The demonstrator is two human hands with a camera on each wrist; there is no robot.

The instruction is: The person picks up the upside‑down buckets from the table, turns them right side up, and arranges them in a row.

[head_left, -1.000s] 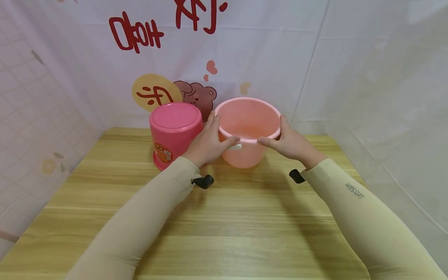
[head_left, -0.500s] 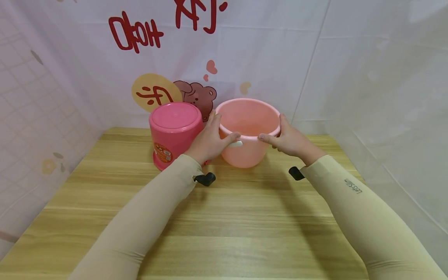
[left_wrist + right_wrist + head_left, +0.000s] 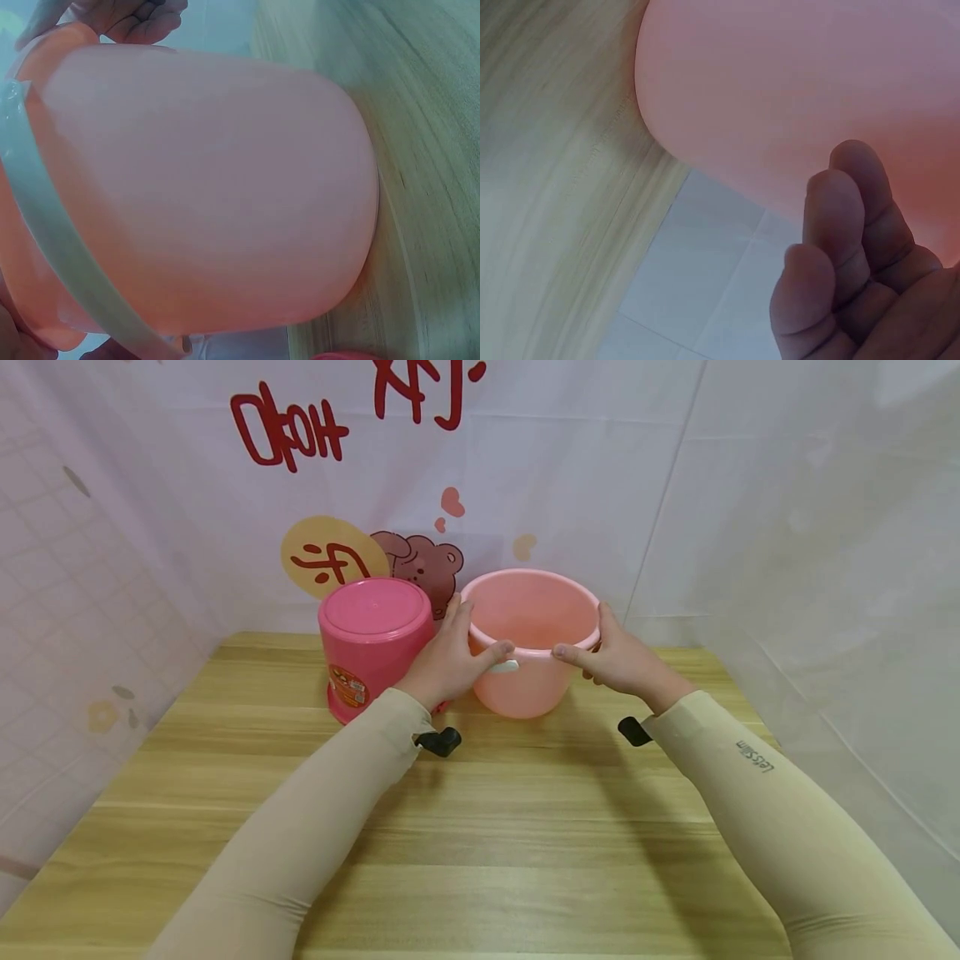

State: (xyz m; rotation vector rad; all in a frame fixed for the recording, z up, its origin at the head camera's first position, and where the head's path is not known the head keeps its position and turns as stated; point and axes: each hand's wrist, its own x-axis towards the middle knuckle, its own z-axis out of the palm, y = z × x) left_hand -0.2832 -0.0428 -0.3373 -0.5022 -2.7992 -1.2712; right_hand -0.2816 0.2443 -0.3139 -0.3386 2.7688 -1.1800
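Note:
A light pink bucket (image 3: pixel 525 685) stands upright on the wooden table, its mouth facing up. My left hand (image 3: pixel 450 656) grips the left side of its rim, with the thumb along the near edge. On the opposite side my right hand (image 3: pixel 626 656) holds the rim in the same way, thumb in front. In the right wrist view, several curled fingers (image 3: pixel 832 217) of that hand lie beside the bucket wall. A white handle (image 3: pixel 60 217) hangs across the bucket in the left wrist view. Part of the left hand is cut off there.
A darker pink bucket (image 3: pixel 375 647) with an orange label stands upside down just left of the left hand. Behind both buckets hangs a white printed cloth (image 3: pixel 570 485). The wooden table (image 3: pixel 480 835) stretches toward me beneath my forearms.
The light pink bucket's near rim and my thumbs have risen slightly since one second ago. Over the last half second the hands and both buckets look almost still.

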